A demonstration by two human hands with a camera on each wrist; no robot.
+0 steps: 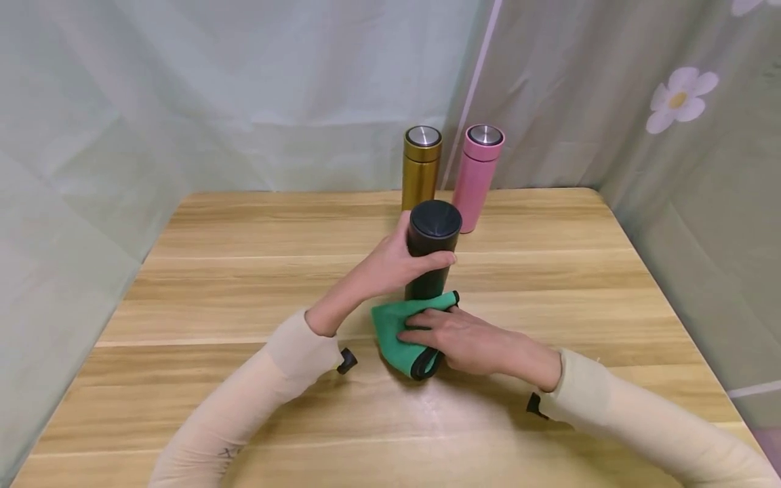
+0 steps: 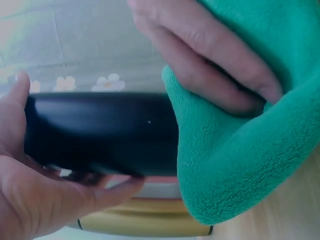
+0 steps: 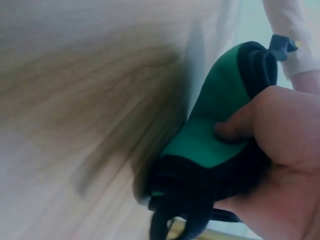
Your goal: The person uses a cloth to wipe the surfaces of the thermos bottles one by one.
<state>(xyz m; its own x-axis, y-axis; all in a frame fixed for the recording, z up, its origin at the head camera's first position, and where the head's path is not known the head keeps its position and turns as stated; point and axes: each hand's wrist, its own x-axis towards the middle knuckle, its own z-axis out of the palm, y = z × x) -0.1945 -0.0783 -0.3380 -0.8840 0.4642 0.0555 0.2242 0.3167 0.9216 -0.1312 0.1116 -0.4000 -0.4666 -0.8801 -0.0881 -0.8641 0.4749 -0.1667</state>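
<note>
A black thermos flask stands slightly tilted at mid-table, its dark lid facing up. My left hand grips its upper part, thumb across the near side. Lower down, a green cloth with black edging covers the flask's bottom end. My right hand holds this cloth against the flask, fingers spread over its folds. In the left wrist view the black flask runs into the fuzzy green cloth. The right wrist view shows the thumb pressing the folded cloth; the flask is hidden there.
Behind the black flask stand a gold thermos flask and a pink thermos flask, both with silver-topped lids. They are near the back edge of the wooden table. A pale curtain hangs behind it, with flowers on the right part.
</note>
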